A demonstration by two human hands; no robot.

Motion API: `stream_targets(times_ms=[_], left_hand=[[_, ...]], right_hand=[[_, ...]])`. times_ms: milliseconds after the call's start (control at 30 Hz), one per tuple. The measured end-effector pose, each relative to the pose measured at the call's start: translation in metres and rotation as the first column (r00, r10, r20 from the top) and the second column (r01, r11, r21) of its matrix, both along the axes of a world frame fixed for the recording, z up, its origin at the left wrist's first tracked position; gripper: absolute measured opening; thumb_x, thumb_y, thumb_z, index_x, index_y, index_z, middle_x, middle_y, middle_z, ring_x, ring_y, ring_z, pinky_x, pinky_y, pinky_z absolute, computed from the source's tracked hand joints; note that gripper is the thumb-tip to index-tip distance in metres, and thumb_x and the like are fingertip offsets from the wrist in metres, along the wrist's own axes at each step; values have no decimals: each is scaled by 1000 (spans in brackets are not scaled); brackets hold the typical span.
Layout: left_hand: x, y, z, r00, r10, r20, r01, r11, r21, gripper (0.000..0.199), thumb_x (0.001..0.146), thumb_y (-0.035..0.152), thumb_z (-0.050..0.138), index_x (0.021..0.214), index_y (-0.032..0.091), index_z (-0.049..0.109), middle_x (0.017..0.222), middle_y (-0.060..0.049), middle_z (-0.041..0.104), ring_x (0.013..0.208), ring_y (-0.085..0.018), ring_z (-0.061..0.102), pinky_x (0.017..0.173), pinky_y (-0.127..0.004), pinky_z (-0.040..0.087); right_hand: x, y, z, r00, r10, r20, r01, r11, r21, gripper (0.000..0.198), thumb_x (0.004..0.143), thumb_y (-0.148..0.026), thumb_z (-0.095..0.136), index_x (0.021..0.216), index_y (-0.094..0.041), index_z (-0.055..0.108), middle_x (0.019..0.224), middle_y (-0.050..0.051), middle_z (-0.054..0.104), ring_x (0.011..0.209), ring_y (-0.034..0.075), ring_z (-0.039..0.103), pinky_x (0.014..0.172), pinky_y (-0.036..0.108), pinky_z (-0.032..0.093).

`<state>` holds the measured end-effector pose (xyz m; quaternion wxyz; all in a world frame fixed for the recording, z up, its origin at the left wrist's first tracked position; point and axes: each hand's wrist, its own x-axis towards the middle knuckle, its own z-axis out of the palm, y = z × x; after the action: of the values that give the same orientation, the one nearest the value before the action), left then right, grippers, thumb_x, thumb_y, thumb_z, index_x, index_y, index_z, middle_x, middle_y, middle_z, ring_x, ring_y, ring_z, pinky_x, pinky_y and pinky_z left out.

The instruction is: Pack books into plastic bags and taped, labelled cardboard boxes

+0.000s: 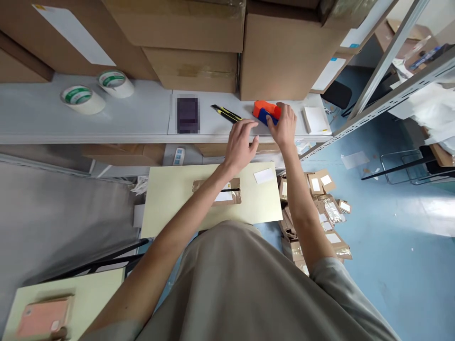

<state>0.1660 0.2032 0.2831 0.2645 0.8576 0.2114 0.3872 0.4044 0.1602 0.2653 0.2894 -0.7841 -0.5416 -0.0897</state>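
On the shelf, an orange-and-blue plastic tool [266, 112] lies under my right hand [285, 127]; I cannot make out its exact kind. The fingers and thumb of that hand close round its right end. My left hand [241, 146] hovers at the shelf's front edge with its fingers bent and thumb apart, holding nothing. Just beyond its fingertips rests a black-and-yellow utility knife [226, 113]. Below my left wrist, a small taped cardboard package [232, 196] with a white label and a dark strip across it sits on the pale yellow table [167, 203], partly hidden by my forearm.
Two tape rolls [83, 100] stand left on the grey shelf [142, 118]. Large cartons [280, 57] line its back. A white pad [315, 120] lies at the right end, near a metal upright [377, 113]. Labelled parcels [329, 208] are piled on the blue floor, right of the table.
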Motion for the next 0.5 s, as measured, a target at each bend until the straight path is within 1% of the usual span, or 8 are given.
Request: stream_targets(times_ms=[67, 133, 200, 300, 400, 500], left_hand=[[10, -5, 7, 1000, -13, 16, 13, 1000, 13, 35, 111, 25, 60, 146, 23, 63, 151, -15, 66, 150, -33, 60, 134, -56, 48], [14, -10, 9, 1000, -16, 23, 16, 1000, 15, 33, 111, 27, 60, 145, 24, 63, 150, -14, 67, 150, -32, 61, 133, -55, 49], [12, -15, 5, 1000, -8, 15, 8, 1000, 5, 32, 112, 26, 60, 144, 24, 64, 149, -14, 68, 149, -32, 61, 133, -55, 49], [0, -21, -6, 1000, 14, -6, -14, 999, -42, 32, 110, 23, 60, 142, 23, 65, 148, -14, 70, 147, -31, 63, 131, -53, 50], [-22, -27, -20, 999, 43, -12, -44, 989, -139, 30, 109, 23, 60, 139, 22, 67, 143, -13, 74, 141, -29, 67, 128, -50, 53], [-52, -40, -36, 998, 68, -2, -65, 956, -286, 27, 111, 28, 60, 136, 23, 68, 136, -12, 79, 130, -26, 74, 120, -45, 59]], right_hand=[[7, 9, -10, 1000, -10, 3, 10, 998, -56, 50, 119, -50, 45, 153, -15, 54, 155, 25, 63, 150, 39, 57, 130, 71, 42], [9, 15, -20, 1000, -20, 12, 21, 995, -99, 47, 119, -47, 45, 148, -11, 56, 152, 27, 65, 149, 39, 58, 130, 71, 40], [8, 18, -27, 999, -32, 17, 33, 993, -117, 44, 119, -44, 44, 143, -9, 57, 146, 28, 68, 146, 39, 60, 130, 73, 39], [2, 15, -30, 998, -59, -14, 57, 994, -92, 42, 120, -43, 42, 138, -9, 59, 132, 26, 72, 139, 40, 67, 128, 74, 40], [-17, -4, -28, 992, -63, -107, 59, 997, -44, 46, 120, -52, 42, 139, -13, 58, 122, 21, 73, 128, 40, 73, 123, 72, 48], [-57, -41, -28, 962, 3, -275, 2, 1000, 20, 60, 116, -71, 45, 145, -19, 54, 123, 17, 73, 119, 39, 75, 112, 66, 59]])
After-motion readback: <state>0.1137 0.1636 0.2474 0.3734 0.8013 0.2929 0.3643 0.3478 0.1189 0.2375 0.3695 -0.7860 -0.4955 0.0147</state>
